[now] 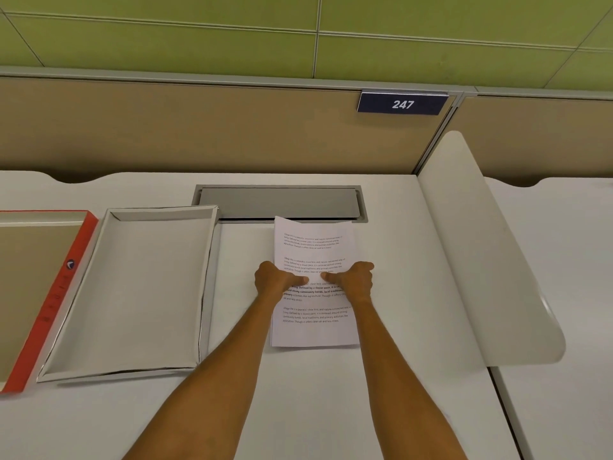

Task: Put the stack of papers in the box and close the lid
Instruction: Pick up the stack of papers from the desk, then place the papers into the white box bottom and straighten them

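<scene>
A stack of white printed papers (313,332) lies on the desk right of centre. My left hand (277,278) grips its left edge and my right hand (355,277) grips its right edge, thumbs on top pointing at each other, fingers hidden under the sheets. The stack looks slightly lifted at its far end. An open white box (132,287) with nothing inside sits to the left of the papers. Its lid (49,303), red-rimmed and lying upside down with a brown inside, rests at the far left, partly out of view.
A grey cable hatch (280,202) is set into the white desk (298,410) just behind the papers. A curved white divider (481,260) rises on the right. A tan partition with a sign reading 247 (402,103) stands at the back.
</scene>
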A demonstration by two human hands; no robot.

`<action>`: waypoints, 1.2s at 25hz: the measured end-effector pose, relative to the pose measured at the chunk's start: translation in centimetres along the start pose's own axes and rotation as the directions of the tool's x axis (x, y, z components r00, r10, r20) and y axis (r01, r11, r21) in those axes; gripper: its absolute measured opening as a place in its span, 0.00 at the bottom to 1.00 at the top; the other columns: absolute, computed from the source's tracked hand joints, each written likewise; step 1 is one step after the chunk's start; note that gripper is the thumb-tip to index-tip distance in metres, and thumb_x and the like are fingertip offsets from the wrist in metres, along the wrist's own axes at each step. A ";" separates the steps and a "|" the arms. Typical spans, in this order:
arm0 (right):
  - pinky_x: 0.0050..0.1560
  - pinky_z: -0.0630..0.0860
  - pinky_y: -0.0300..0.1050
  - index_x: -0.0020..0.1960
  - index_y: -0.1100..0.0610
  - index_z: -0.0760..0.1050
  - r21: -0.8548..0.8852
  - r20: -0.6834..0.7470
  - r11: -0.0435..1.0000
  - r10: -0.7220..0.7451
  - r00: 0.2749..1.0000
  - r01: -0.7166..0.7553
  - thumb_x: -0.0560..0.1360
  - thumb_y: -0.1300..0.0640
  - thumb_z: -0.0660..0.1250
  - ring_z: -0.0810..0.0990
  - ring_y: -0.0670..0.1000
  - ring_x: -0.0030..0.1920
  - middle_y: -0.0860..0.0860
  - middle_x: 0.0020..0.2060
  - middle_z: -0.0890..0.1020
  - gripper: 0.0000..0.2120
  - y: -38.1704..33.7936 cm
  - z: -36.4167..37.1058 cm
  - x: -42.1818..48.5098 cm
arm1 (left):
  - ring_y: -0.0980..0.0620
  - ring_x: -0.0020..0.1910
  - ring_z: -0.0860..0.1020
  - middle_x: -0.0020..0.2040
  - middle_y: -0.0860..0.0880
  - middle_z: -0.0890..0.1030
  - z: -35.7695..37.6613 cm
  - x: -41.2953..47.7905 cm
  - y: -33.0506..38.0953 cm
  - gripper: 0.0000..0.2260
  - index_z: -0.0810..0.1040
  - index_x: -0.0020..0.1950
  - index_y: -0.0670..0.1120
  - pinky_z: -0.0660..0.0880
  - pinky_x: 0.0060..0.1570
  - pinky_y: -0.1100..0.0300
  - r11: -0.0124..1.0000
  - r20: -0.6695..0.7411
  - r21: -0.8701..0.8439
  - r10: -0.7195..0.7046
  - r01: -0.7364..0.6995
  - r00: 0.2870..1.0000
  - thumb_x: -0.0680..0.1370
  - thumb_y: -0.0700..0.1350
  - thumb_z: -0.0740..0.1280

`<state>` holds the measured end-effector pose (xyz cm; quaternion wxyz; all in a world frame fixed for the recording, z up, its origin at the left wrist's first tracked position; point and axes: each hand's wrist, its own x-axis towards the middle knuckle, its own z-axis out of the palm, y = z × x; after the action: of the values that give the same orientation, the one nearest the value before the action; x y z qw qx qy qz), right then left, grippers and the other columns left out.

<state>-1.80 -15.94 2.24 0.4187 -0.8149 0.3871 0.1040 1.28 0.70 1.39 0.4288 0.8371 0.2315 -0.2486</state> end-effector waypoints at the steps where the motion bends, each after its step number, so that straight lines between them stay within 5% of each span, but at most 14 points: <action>1: 0.59 0.78 0.54 0.62 0.63 0.68 -0.015 0.000 1.000 -0.009 1.000 0.009 0.63 0.48 0.81 0.80 0.59 0.57 0.59 0.58 0.79 0.36 0.1 0.1 -0.1 | 0.41 0.53 0.84 0.59 0.40 0.83 -0.1 0.0 -0.1 0.29 0.77 0.58 0.38 0.82 0.48 0.52 0.998 0.019 -0.051 -0.035 0.036 0.999 0.64 0.50 0.83; 4: 0.52 0.81 0.52 0.55 0.63 0.77 0.002 -0.009 0.999 -0.045 0.999 0.045 0.64 0.49 0.80 0.83 0.58 0.52 0.58 0.54 0.83 0.27 0.2 0.2 -0.5 | 0.41 0.49 0.85 0.56 0.40 0.85 -0.4 -0.4 -0.4 0.28 0.79 0.56 0.38 0.84 0.50 0.46 0.977 0.047 -0.191 -0.088 0.095 0.995 0.62 0.47 0.84; 9: 0.46 0.79 0.46 0.56 0.63 0.74 0.055 -0.120 0.988 -0.134 0.984 0.142 0.66 0.46 0.78 0.83 0.58 0.52 0.58 0.55 0.82 0.29 -1.6 -1.6 -1.7 | 0.44 0.45 0.86 0.52 0.42 0.87 -1.4 -1.7 0.2 0.23 0.84 0.51 0.42 0.84 0.46 0.44 0.909 0.025 -0.417 -0.016 0.025 1.000 0.59 0.44 0.86; 13: 0.37 0.75 0.35 0.59 0.59 0.72 0.195 -0.278 0.913 -0.299 0.913 0.359 0.66 0.48 0.78 0.81 0.52 0.45 0.54 0.53 0.81 0.28 -4.1 -3.6 -2.9 | 0.51 0.42 0.86 0.47 0.51 0.87 -2.6 -3.7 2.4 0.22 0.82 0.46 0.50 0.85 0.38 0.56 0.812 -0.132 -0.540 0.176 -0.219 0.976 0.57 0.44 0.86; 16: 0.32 0.76 0.28 0.59 0.56 0.71 0.416 -0.328 0.780 -0.351 0.877 0.468 0.67 0.52 0.78 0.81 0.47 0.45 0.49 0.51 0.80 0.26 -4.2 -3.7 -4.1 | 0.56 0.44 0.83 0.47 0.55 0.83 -3.0 -4.6 3.3 0.25 0.79 0.52 0.50 0.81 0.32 0.67 0.773 -0.267 -0.501 0.290 -0.390 0.919 0.59 0.46 0.85; 20: 0.38 0.78 0.29 0.58 0.49 0.70 0.549 -0.372 0.667 -0.346 0.861 0.505 0.67 0.54 0.79 0.81 0.44 0.47 0.44 0.49 0.79 0.25 -2.8 -3.1 -4.8 | 0.58 0.44 0.80 0.50 0.55 0.80 -2.8 -5.1 3.1 0.27 0.76 0.58 0.53 0.76 0.33 0.73 0.737 -0.347 -0.461 0.364 -0.495 0.864 0.63 0.48 0.83; 25: 0.40 0.77 0.26 0.54 0.39 0.70 0.554 -0.392 0.644 -0.359 0.847 0.529 0.65 0.56 0.80 0.79 0.34 0.48 0.39 0.48 0.79 0.26 -0.6 -2.6 -5.2 | 0.57 0.47 0.80 0.50 0.53 0.81 -1.4 -5.4 1.2 0.30 0.77 0.60 0.49 0.77 0.36 0.75 0.701 -0.369 -0.480 0.384 -0.527 0.846 0.62 0.46 0.84; 30: 0.45 0.79 0.30 0.55 0.31 0.68 0.575 -0.359 0.635 -0.371 0.856 0.516 0.62 0.52 0.81 0.79 0.37 0.52 0.34 0.49 0.80 0.31 0.5 -2.2 -5.0 | 0.56 0.49 0.80 0.50 0.56 0.81 -1.0 -5.1 0.2 0.33 0.76 0.64 0.48 0.78 0.38 0.74 0.677 -0.357 -0.497 0.411 -0.544 0.839 0.62 0.45 0.84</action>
<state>-5.90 -15.08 5.85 0.6457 -0.6922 0.2261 -0.2298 -2.27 0.49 5.15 0.6848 0.7183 0.1129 0.0480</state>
